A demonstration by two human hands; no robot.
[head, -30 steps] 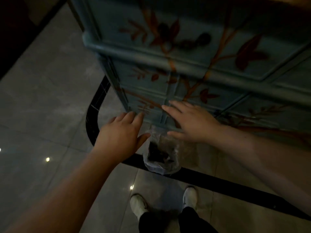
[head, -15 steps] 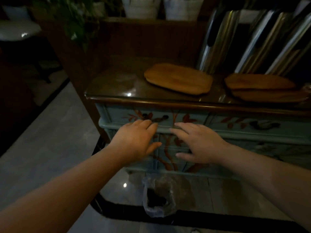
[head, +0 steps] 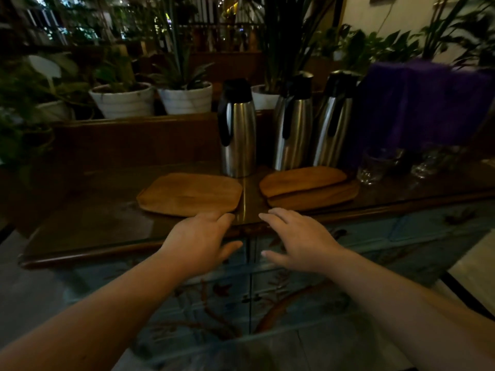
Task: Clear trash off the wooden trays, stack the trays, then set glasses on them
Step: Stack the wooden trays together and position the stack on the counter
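Left hand (head: 199, 243): palm down, fingers spread loosely, empty; hangs over the near edge of the cabinet top (head: 88, 231), fingertips just short of the single tray.
Right hand (head: 297, 243): palm down, fingers splayed, empty; at 3 o'clock from the left hand, a narrow gap between them.
Single tray (head: 190, 194): bare wooden tray lying flat at 12 o'clock from the left hand.
Stacked trays (head: 308, 187): two wooden trays, one on the other, upper one shifted back and left; at 12 to 1 o'clock from the right hand, apart from the single tray.
Glasses (head: 375, 166): clear, blurred, at 3 o'clock from the stacked trays; count uncertain.
Steel flasks (head: 238, 129): three upright, black tops, at 12 o'clock behind the trays.
Purple cloth (head: 423, 103): draped behind the glasses.
Potted plants (head: 184, 99): white pots on the ledge behind, 11 o'clock.
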